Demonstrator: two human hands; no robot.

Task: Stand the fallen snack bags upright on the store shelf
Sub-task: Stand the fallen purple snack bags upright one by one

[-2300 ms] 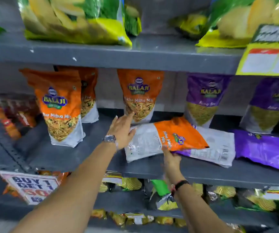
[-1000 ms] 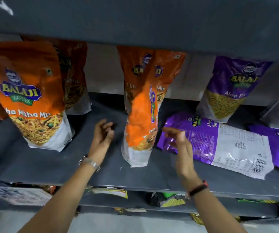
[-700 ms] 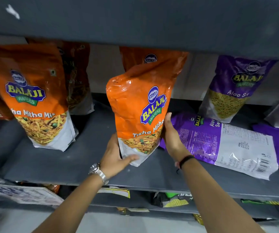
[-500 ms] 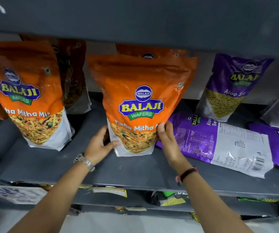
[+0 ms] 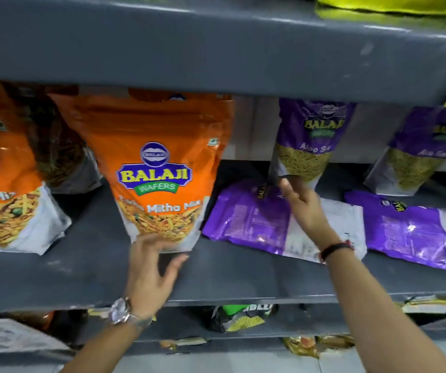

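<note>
An orange Balaji snack bag (image 5: 157, 162) stands upright in the middle of the grey shelf (image 5: 82, 270). My left hand (image 5: 150, 273) hovers just below its bottom edge, fingers spread, holding nothing. A purple snack bag (image 5: 246, 216) lies flat to the right of the orange one, back side up. My right hand (image 5: 304, 205) reaches over this fallen bag with open fingers, fingertips near its far edge. A second purple bag (image 5: 410, 230) lies flat further right.
Another orange bag (image 5: 4, 184) stands at the left with a darker bag (image 5: 60, 152) behind it. Two purple bags (image 5: 310, 141) (image 5: 421, 149) stand upright at the back right. An upper shelf board (image 5: 216, 49) overhangs closely. Lower shelves hold more packets (image 5: 240, 317).
Both hands have let go of the orange bag, which now stands upright by itself. My right hand has moved right over the fallen purple bag; my left hand has dropped below the orange bag.
</note>
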